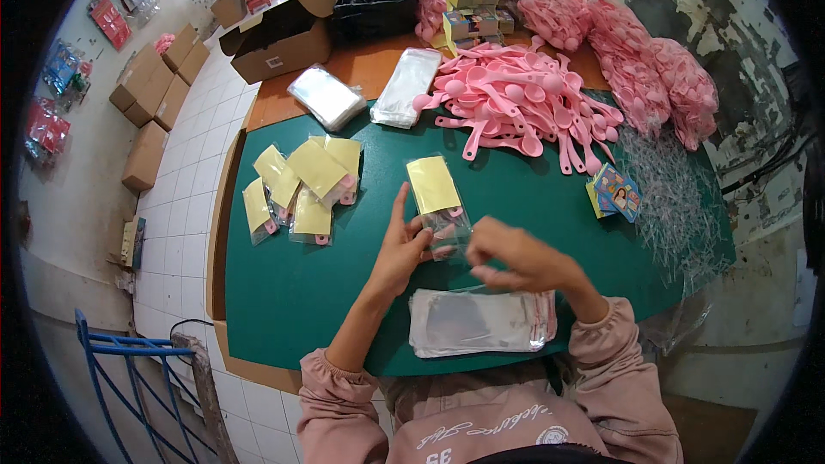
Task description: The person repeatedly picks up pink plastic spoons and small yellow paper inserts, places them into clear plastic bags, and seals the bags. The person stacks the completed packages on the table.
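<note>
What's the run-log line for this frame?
left hand: holds yellow-card plastic packet | right hand: blurred, beside packet's lower end, contact unclear | near edge: clear plastic sleeves | left: similar packets | far: pink spoons

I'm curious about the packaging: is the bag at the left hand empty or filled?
Filled: a yellow card and a pink tip show through the clear bag.

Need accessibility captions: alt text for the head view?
Someone's left hand holds a clear packet with a yellow card over a green table, the blurred right hand close beside it. Similar packets lie left, pink spoons are piled beyond, clear bags nearest.
</note>
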### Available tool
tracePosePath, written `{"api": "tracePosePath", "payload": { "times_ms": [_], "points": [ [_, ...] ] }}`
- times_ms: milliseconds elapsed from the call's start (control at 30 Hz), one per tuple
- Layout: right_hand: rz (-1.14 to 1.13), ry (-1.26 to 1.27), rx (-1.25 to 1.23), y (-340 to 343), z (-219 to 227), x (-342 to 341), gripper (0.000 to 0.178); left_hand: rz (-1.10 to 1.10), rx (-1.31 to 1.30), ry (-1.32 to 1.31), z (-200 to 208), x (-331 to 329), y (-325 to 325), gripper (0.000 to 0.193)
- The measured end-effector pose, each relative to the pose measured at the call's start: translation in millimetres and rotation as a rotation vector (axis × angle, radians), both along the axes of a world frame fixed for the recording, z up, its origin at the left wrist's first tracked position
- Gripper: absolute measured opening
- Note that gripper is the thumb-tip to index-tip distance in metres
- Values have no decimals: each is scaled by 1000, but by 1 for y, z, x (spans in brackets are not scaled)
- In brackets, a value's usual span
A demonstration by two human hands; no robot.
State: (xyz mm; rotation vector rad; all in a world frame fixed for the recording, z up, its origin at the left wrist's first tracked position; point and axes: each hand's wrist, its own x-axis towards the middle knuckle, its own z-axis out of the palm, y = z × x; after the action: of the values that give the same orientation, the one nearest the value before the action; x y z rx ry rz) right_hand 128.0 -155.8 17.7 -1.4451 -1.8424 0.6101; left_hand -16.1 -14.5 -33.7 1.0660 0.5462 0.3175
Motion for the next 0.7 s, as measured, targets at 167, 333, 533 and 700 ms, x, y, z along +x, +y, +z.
{"api": "tracePosePath", "payload": {
  "times_ms": [167, 333, 533, 700],
  "points": [
    [-141, -198, 8, 2, 9, 9, 19, -82, -52, -23, 11, 1, -6, 77],
    [-135, -306, 43, 20, -29, -11, 25, -126, 3, -41, 3, 3, -6, 79],
    [-124, -383, -14, 25, -31, -18, 24, -141, 9, -45, 3, 0, -5, 81],
    [-137, -401, 54, 26, -35, -18, 22, -130, -18, 19, 7, -1, -4, 82]
  ]
}}
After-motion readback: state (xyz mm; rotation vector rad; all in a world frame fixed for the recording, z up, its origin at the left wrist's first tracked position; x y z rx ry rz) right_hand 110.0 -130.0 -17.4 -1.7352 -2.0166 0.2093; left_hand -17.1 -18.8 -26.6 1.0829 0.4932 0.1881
